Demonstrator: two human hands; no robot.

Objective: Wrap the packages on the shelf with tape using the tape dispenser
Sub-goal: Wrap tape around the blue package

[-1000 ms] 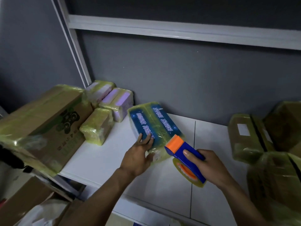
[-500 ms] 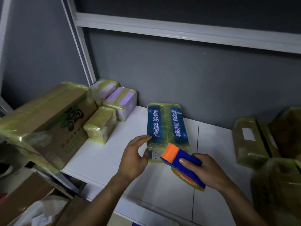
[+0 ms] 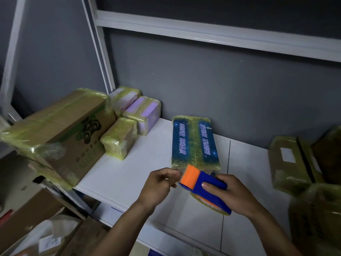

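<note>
Blue package (image 3: 195,143), tape-wrapped, lies flat on the white shelf (image 3: 129,172). Tape dispenser (image 3: 203,183) at the package's near end, gripped by the right hand (image 3: 234,196). Left hand (image 3: 158,187) at the package's near left corner, fingers curled; whether they pinch tape cannot be told.

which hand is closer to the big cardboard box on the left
Left. The left hand is to the right of the cardboard box, across bare shelf; the right hand is farther right, holding the tape dispenser.
</note>
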